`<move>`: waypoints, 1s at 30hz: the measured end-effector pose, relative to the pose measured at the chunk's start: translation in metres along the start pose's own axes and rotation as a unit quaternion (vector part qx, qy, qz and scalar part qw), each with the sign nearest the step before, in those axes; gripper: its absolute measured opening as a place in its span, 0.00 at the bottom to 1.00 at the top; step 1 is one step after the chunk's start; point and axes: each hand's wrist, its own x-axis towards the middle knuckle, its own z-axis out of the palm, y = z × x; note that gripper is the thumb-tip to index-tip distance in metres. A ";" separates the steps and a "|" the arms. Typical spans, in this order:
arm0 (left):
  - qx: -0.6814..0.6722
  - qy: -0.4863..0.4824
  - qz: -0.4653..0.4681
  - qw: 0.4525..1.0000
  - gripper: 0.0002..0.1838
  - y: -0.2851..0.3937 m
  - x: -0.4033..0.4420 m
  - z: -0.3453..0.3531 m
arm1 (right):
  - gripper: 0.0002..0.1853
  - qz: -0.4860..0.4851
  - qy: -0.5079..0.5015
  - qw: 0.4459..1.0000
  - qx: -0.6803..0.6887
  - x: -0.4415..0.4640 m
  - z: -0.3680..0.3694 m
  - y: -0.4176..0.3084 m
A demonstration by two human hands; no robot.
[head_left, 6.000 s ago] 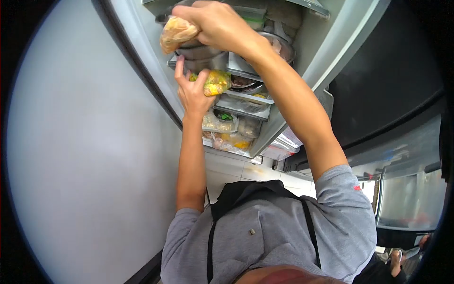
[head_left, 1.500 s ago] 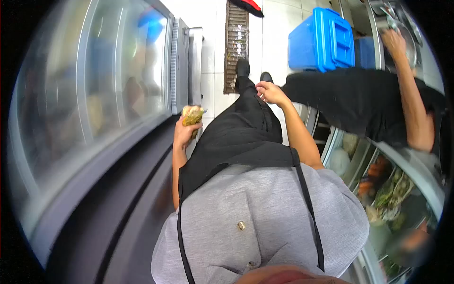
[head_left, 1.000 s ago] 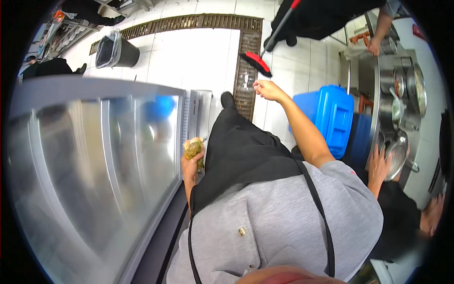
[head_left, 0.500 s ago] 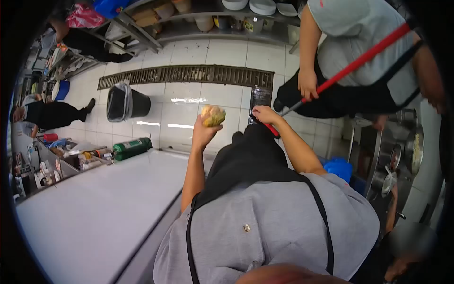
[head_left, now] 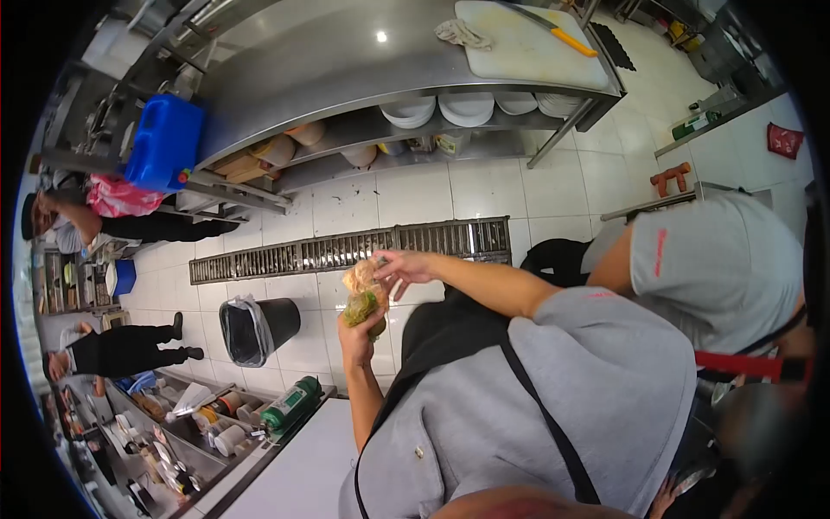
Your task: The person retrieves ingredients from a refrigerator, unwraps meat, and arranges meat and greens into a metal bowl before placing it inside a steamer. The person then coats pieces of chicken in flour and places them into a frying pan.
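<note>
Bagged food (head_left: 361, 306) sits clasped in the person's left hand (head_left: 354, 337), loosely spread right hand (head_left: 405, 267) at its upper edge; green cylinder (head_left: 291, 404) at seven o'clock from it, board (head_left: 519, 59) at one.

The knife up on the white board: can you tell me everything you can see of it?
The knife has a plain yellow-orange handle, perhaps plastic, and a long, narrow, dark grey blade, apparently metal. It lies slantwise across the white cutting board on the steel table, its handle towards the board's right edge, its blade running up and left to the picture's edge, where the tip can't be made out. Only the board appears to touch it.
</note>
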 end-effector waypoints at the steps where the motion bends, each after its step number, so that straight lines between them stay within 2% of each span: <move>1: 0.038 -0.019 0.000 0.999 0.24 0.008 0.009 -0.006 | 0.25 0.006 -0.014 1.000 0.001 0.009 -0.001 -0.005; 4: 0.102 -0.043 -0.006 0.994 0.24 0.037 0.047 0.003 | 0.22 -0.056 -0.012 0.998 -0.032 0.035 -0.024 -0.052; 6: -0.015 -0.084 0.024 0.996 0.23 0.052 0.083 0.013 | 0.18 -0.063 0.000 0.996 -0.057 0.046 -0.044 -0.097; 7: -0.089 -0.054 0.026 0.994 0.22 0.055 0.104 0.021 | 0.18 -0.082 -0.002 0.990 -0.115 0.044 -0.050 -0.126; 8: -0.090 -0.060 0.019 0.994 0.22 0.056 0.128 0.021 | 0.18 -0.098 -0.003 0.981 -0.170 0.040 -0.053 -0.154; 10: -0.270 -0.060 -0.009 0.961 0.22 0.054 0.188 0.017 | 0.19 -0.068 0.013 0.932 -0.356 0.022 -0.073 -0.236; 11: -0.269 -0.062 -0.014 0.961 0.22 0.057 0.219 0.013 | 0.19 -0.149 0.084 0.851 -0.497 0.020 -0.100 -0.272; 12: -0.258 -0.092 0.006 0.962 0.23 0.063 0.248 0.006 | 0.21 -0.120 0.269 0.798 -0.525 0.006 -0.105 -0.315; 13: -0.251 -0.123 0.026 0.960 0.23 0.071 0.274 0.004 | 0.22 -0.251 0.416 0.601 -0.635 0.013 -0.173 -0.335; 14: -0.250 -0.121 0.016 0.961 0.23 0.086 0.291 0.004 | 0.24 -0.086 0.564 0.439 -0.694 0.002 -0.204 -0.368; 15: -0.262 -0.134 0.002 0.956 0.22 0.107 0.297 0.008 | 0.26 -0.056 0.631 0.290 -0.717 -0.017 -0.221 -0.382; 16: -0.277 -0.145 -0.007 0.950 0.22 0.124 0.312 0.011 | 0.26 -0.005 0.647 0.291 -0.705 -0.029 -0.250 -0.392; 18: -0.270 -0.166 0.002 0.948 0.23 0.148 0.344 0.006 | 0.29 0.038 0.594 0.314 -0.740 -0.035 -0.299 -0.398; 20: -0.274 -0.158 -0.008 0.949 0.25 0.167 0.371 -0.001 | 0.24 0.012 0.577 0.228 -0.784 -0.027 -0.345 -0.390; 22: -0.260 -0.148 0.002 0.954 0.24 0.183 0.395 -0.004 | 0.18 -0.087 0.556 0.241 -0.791 -0.023 -0.323 -0.371; 24: -0.262 -0.125 0.026 0.957 0.22 0.200 0.419 -0.001 | 0.17 -0.036 0.589 0.265 -0.763 -0.012 -0.286 -0.349; 26: -0.258 -0.140 0.033 0.955 0.19 0.206 0.436 0.005 | 0.20 -0.017 0.645 0.405 -0.648 0.011 -0.239 -0.335; 28: -0.260 -0.143 0.025 0.955 0.18 0.203 0.456 0.002 | 0.26 -0.011 0.643 0.474 -0.601 0.044 -0.208 -0.322; 30: -0.289 -0.151 0.048 0.944 0.18 0.214 0.448 0.005 | 0.27 -0.098 0.567 0.574 -0.583 0.072 -0.163 -0.316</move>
